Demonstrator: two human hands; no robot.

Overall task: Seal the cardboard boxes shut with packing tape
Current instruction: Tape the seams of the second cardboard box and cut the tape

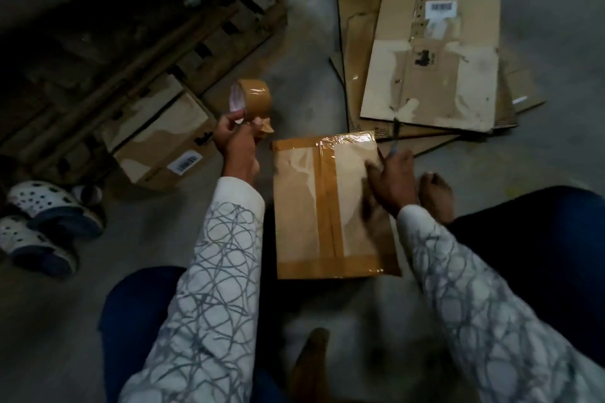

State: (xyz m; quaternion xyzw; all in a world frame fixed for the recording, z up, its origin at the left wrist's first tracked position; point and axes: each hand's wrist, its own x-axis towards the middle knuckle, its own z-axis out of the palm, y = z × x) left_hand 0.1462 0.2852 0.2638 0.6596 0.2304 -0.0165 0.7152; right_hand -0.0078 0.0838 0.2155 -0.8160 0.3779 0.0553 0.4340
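Head view, looking down on a person sitting on the floor: a bare foot (311,363) lies nearest, blurred, between two knees in blue trousers, with patterned white sleeves reaching forward.

Under the right hand (393,178) sits the cardboard box (324,206), flat on the floor, brown tape down its middle seam and across both ends. That hand rests on the box's far right edge, thumb laid on the top. Its fingers are curled round a blue-handled tool (395,142) whose thin blade points away past the fingertips; motion blur hides what kind of tool it is. Just right of the knuckles lies the other bare foot (435,196).

The left hand (239,141) is raised off to the box's left, fingers pinching the tape roll (253,101), a crumpled loose end hanging by the fingertips.

Left of those fingers stands a labelled box (163,141), with sandals (42,216) nearer the edge. Beyond the right fingertips lies a stack of flattened cardboard (425,69).
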